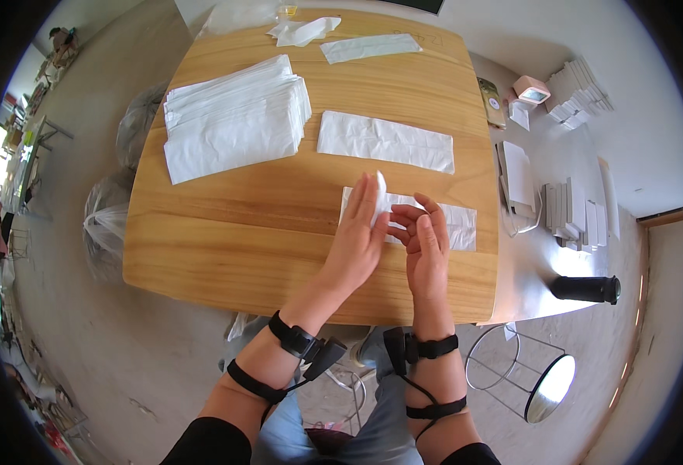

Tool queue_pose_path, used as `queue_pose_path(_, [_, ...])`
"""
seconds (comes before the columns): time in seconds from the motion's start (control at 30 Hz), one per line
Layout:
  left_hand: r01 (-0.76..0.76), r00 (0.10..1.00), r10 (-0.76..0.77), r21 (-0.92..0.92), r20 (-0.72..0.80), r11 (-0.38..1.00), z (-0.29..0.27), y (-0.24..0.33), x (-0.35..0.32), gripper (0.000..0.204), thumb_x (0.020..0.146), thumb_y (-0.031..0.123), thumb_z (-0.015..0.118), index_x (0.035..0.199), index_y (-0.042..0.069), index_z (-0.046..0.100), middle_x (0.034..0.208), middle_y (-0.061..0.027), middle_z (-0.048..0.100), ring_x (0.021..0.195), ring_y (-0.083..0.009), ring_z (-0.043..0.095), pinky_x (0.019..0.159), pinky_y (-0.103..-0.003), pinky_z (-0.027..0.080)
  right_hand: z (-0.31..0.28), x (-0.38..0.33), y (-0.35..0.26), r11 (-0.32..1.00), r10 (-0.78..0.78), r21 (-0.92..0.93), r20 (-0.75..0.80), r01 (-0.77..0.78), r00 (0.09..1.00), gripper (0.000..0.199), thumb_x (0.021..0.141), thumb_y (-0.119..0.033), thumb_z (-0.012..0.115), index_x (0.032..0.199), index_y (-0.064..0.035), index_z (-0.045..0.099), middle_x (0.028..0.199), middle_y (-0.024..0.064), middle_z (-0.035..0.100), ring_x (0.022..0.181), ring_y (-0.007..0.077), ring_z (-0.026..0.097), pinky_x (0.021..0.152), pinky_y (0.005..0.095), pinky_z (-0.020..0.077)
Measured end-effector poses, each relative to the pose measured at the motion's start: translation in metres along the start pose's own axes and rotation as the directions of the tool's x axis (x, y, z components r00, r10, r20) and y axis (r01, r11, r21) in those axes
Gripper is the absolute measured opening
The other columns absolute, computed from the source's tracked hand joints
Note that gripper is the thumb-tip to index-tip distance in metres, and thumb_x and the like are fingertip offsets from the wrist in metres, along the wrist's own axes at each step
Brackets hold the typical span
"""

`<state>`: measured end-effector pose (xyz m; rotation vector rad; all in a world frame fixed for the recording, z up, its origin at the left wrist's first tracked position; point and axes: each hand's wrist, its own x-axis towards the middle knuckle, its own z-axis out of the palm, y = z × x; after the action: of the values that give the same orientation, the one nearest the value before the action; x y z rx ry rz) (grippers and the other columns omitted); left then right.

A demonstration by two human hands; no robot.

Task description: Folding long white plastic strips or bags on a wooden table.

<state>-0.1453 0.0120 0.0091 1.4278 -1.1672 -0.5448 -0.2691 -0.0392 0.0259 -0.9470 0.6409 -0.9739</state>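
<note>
**Two hands over a flat white bag on the wooden counter**

Around the hands, the light wooden counter (225, 256) carries several things. A thick stack of flat white plastic bags (233, 116) lies at its far left part. One single flat white bag (385, 142) lies alone in the middle, well apart from the stack. At the far edge there is another long white bag (370, 48) and a crumpled white piece (302, 31). Nothing stands between the hands and these things.

The left hand (357, 240) holds up a small white corner of thin plastic (380, 186) between the thumb and the fingers, so its grip is closed on this piece. The right hand (426, 248) is just beside it, fingers half curled and open, touching the same near white bag (457, 225), which lies flat on the counter near the right edge.

Right of the counter, a grey surface (651, 139) carries white flat boxes (581, 93) in piles. On the floor at the left, two clear plastic sacks (105, 221) stand; their contents I cannot tell.
</note>
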Motion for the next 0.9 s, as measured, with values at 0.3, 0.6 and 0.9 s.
queue_pose_path(0.3, [-0.059, 0.985, 0.054, 0.028, 0.166, 0.998, -0.006, 0.008, 0.003, 0.060, 0.089, -0.001, 0.053, 0.145, -0.005, 0.032, 0.153, -0.0256, 0.031, 0.143, -0.0412, 0.028, 0.115, -0.044, 0.029, -0.020, 0.007, 0.008, 0.900, -0.057, -0.435, -0.196, -0.035, 0.979, 0.059, 0.086, 0.004, 0.065, 0.136, 0.0051, 0.033, 0.109, 0.0148, 0.061, 0.095, 0.0166, 0.062, 0.076, 0.0280, 0.0535])
queue_pose_path(0.6, [-0.109, 0.994, 0.109, 0.451, 0.026, 0.886, -0.043, -0.029, 0.010, 0.034, 0.093, 0.005, 0.058, 0.127, 0.009, 0.061, 0.138, -0.0224, 0.050, 0.130, -0.0433, 0.044, 0.105, -0.047, 0.040, -0.022, 0.017, 0.004, 0.675, -0.193, -0.737, -0.208, -0.024, 0.959, 0.063, 0.081, 0.007, 0.064, 0.137, 0.0001, 0.035, 0.112, 0.0165, 0.060, 0.095, 0.0241, 0.062, 0.076, 0.0330, 0.0543])
queue_pose_path(0.9, [-0.162, 0.987, 0.132, 0.564, 0.093, 0.810, -0.049, -0.037, 0.004, 0.032, 0.092, 0.010, 0.061, 0.123, 0.012, 0.065, 0.140, -0.0214, 0.048, 0.132, -0.0428, 0.041, 0.111, -0.053, 0.032, -0.018, 0.017, 0.005, 0.626, -0.196, -0.779, -0.199, -0.034, 0.960, 0.064, 0.081, 0.007, 0.065, 0.137, -0.0015, 0.037, 0.113, 0.0166, 0.057, 0.096, 0.0243, 0.061, 0.075, 0.0340, 0.0539])
